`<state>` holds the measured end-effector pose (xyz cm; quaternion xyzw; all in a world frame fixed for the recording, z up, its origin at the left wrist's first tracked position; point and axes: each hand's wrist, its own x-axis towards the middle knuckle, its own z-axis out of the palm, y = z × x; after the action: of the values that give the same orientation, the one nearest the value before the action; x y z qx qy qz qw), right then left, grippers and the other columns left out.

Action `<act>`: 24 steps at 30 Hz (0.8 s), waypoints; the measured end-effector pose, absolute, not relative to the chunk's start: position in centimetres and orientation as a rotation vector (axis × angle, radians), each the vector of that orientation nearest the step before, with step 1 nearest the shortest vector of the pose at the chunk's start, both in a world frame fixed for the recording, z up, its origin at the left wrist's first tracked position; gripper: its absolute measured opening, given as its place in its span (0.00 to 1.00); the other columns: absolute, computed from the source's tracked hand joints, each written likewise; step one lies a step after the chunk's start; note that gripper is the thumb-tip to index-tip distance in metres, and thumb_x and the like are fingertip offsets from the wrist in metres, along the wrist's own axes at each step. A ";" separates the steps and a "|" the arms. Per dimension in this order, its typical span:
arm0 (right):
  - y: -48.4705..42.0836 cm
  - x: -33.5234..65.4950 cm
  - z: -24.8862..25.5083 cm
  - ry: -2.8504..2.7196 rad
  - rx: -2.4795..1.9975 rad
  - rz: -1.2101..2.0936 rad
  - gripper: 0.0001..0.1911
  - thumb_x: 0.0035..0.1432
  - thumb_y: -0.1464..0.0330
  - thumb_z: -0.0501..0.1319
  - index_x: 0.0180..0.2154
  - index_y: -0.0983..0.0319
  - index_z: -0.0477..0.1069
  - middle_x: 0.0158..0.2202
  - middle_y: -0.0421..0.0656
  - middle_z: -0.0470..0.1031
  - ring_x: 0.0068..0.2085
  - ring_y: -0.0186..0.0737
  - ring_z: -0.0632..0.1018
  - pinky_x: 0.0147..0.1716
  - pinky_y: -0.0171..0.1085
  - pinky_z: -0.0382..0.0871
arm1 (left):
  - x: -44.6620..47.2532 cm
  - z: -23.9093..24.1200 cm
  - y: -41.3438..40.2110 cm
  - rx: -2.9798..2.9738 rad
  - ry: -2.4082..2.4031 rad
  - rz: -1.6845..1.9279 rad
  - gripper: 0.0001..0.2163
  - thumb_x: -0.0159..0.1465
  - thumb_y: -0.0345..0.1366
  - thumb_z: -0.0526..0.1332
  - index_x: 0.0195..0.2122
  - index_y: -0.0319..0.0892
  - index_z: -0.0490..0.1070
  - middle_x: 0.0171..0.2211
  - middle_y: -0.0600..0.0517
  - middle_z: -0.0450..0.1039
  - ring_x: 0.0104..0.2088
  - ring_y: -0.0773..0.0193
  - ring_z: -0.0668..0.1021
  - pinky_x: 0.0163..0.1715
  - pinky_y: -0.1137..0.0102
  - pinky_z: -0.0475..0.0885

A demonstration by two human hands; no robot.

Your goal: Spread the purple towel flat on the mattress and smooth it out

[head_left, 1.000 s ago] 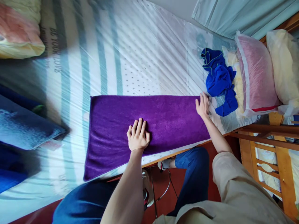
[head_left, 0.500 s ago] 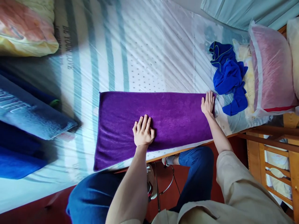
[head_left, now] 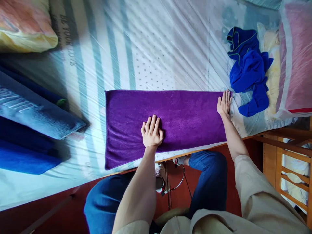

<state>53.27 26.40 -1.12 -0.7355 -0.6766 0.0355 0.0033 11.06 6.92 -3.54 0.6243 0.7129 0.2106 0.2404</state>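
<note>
A long purple towel [head_left: 175, 113] lies flat along the near edge of a plastic-covered mattress [head_left: 151, 48]. My left hand [head_left: 151, 131] rests palm down on the towel's near middle, fingers slightly spread. My right hand [head_left: 224, 103] lies flat on the towel's right end, fingers straight and pointing away from me. Neither hand grips anything. A crumpled blue cloth [head_left: 248, 70] sits just beyond my right hand on the mattress.
Folded blue and grey fabrics [head_left: 29, 120] lie at the left. A yellow-pink pillow [head_left: 21, 26] is at the top left, a pink pillow in plastic [head_left: 294, 65] at the right. A wooden bed frame [head_left: 282, 143] stands at right. My knees in jeans are below the mattress edge.
The view has shifted, so the towel sits higher and further right in frame. My right hand has flattened onto the towel's right end. My left hand stays pressed on the middle.
</note>
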 end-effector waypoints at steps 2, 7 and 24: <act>23.4 51.5 -1.1 -2.182 -2.245 0.098 0.36 0.78 0.58 0.37 0.78 0.68 0.48 0.79 0.56 0.47 0.80 0.55 0.49 0.76 0.63 0.45 | 10.8 -3.6 6.8 1.694 1.943 0.546 0.31 0.66 0.39 0.56 0.71 0.42 0.68 0.73 0.44 0.62 0.77 0.46 0.58 0.76 0.46 0.44; 12.1 50.1 -1.0 -2.347 -2.071 0.380 0.33 0.77 0.59 0.41 0.77 0.62 0.53 0.79 0.50 0.52 0.80 0.50 0.51 0.77 0.58 0.45 | 10.5 -4.0 7.7 1.723 1.913 0.500 0.32 0.66 0.39 0.55 0.72 0.40 0.65 0.75 0.43 0.59 0.78 0.46 0.54 0.77 0.47 0.41; -12.9 41.0 9.4 -1.977 -1.883 0.588 0.19 0.70 0.60 0.58 0.56 0.51 0.81 0.57 0.46 0.83 0.64 0.57 0.78 0.71 0.64 0.61 | -1.6 2.3 -12.9 1.215 2.328 0.347 0.34 0.66 0.45 0.53 0.65 0.20 0.65 0.65 0.12 0.61 0.72 0.28 0.65 0.65 0.32 0.60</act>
<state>40.98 -12.91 9.36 -0.6640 -0.6972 0.2073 0.1733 -1.60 -12.88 2.29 0.4447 0.8524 0.1271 0.2438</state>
